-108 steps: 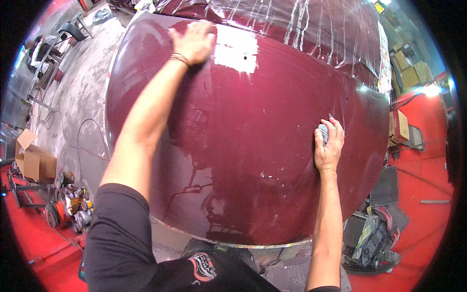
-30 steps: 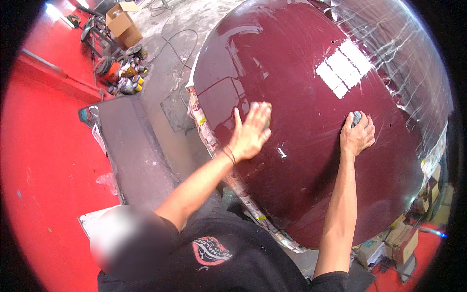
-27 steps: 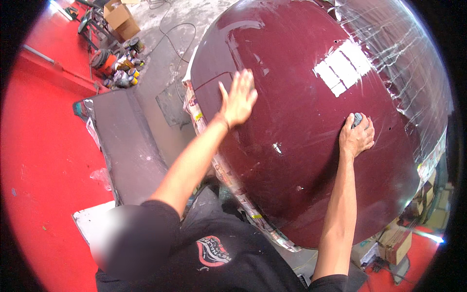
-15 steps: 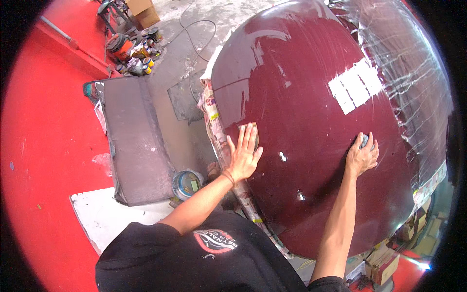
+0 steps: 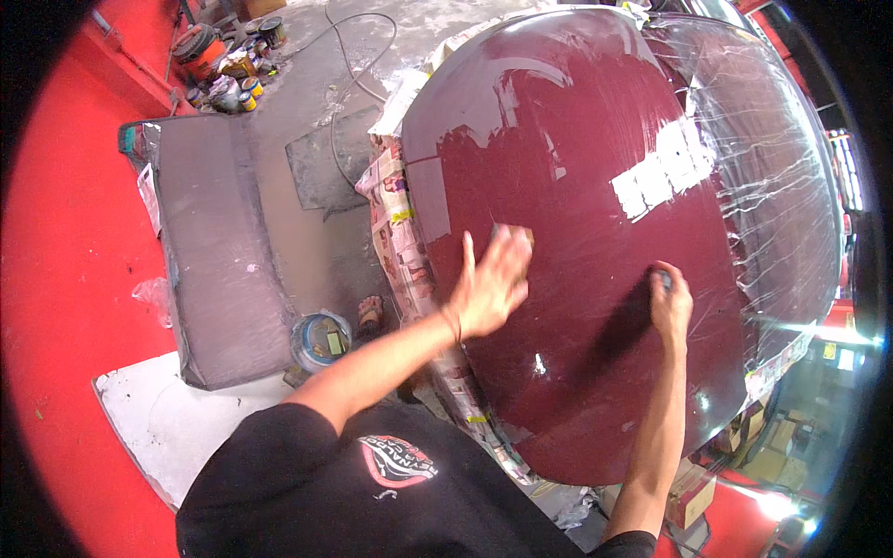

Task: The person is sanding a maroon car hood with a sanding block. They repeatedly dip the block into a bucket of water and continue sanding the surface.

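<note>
The left hand is flat over the maroon panel, nearer its papered edge, thumb spread away from the fingers; it is blurred, and I cannot tell whether anything lies under the fingertips or whether they touch the surface. The right hand is curled around a small grey-blue pad over the panel's other half, well apart from the left. The pad is mostly hidden, so its long axis cannot be read. I judge it light and soft, best held by its sides between thumb and fingers with the underside free.

The panel looks stiff and heavy, its glossy finish probably slippery and easily scratched; any grip would belong at its edges, not on the domed middle. Its long axis runs from the end farthest from the person to the end by the right forearm, slightly slanted. One long edge faces the masking paper; the opposite one faces the plastic sheeting. Outward from the panel's papered side are a blue bucket and, farther off, a long dark grey piece.
</note>
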`<state>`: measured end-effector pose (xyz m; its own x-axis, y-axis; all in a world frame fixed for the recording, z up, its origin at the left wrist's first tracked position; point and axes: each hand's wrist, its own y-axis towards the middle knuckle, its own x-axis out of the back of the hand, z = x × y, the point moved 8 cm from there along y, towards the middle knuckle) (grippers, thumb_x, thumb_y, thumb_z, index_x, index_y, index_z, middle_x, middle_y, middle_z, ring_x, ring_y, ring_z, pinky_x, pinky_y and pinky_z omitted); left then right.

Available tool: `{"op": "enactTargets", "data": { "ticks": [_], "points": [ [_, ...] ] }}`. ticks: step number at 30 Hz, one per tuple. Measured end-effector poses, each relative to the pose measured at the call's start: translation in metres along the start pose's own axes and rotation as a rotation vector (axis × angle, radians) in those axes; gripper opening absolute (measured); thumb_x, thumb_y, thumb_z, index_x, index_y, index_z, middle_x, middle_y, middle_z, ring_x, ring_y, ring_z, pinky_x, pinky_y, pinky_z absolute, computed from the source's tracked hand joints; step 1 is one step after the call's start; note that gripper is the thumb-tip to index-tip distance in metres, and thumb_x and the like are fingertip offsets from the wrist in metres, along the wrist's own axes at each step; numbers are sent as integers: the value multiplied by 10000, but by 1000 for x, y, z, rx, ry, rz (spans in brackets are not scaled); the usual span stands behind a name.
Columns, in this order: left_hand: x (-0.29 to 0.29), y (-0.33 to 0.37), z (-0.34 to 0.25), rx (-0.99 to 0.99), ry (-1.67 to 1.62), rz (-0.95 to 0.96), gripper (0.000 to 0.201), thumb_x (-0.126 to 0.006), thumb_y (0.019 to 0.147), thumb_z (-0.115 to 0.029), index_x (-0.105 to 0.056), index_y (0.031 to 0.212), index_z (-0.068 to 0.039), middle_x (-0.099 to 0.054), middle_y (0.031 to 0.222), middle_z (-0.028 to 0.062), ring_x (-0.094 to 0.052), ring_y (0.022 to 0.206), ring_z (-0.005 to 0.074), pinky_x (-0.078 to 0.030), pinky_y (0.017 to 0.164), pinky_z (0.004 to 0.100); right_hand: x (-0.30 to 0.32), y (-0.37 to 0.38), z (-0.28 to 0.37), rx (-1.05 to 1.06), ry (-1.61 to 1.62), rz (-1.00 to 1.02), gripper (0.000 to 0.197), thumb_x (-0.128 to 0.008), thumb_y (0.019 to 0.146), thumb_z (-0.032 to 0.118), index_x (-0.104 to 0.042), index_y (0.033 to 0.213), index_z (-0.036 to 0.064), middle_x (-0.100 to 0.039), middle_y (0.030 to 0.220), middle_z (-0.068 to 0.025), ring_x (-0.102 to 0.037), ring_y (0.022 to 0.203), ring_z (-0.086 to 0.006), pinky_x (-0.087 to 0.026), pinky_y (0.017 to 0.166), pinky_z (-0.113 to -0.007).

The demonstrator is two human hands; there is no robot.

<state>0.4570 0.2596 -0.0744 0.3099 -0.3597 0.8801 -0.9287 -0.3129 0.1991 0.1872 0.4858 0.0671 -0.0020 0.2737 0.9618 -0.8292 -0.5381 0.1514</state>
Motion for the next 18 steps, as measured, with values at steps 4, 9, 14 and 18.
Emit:
{"op": "enactTargets", "data": {
  "ticks": [4,9,14,18],
  "points": [
    [-30,-45,-32,-185,-98,84,771,-487,1130,-500,-271,1765,-119,-158,1869,76,-69,1733,310,-27,1271,827,-29,25,136,162,48,447,400,-780,1011,413,-805,1224,75,-809,1133,-215,-790,1056,-376,-613,929,-481],
    [22,86,24,58,45,-92,723,-404,1159,-484,-276,1759,-103,-205,1856,66,-141,1721,294,-76,1269,835,-31,101,187,81,-53,394,484,-684,1074,513,-773,1072,37,-773,857,-174,-756,801,-351,-598,816,-492],
    [16,78,-3,-28,55,-81,723,-375,1170,-446,-231,1760,-54,-153,1865,110,-96,1725,340,-65,1278,818,10,106,125,87,15,-85,459,-683,1078,478,-760,1157,32,-794,932,-195,-783,876,-374,-603,836,-503],
    [-18,-46,-50,-372,-8,249,730,-443,1140,-443,-256,1769,-122,-161,1869,79,-102,1728,332,-38,1278,815,-7,50,28,17,-30,-252,390,-765,1020,366,-682,1274,82,-696,1245,-222,-712,1123,-451,-587,932,-548]
  ]
}}
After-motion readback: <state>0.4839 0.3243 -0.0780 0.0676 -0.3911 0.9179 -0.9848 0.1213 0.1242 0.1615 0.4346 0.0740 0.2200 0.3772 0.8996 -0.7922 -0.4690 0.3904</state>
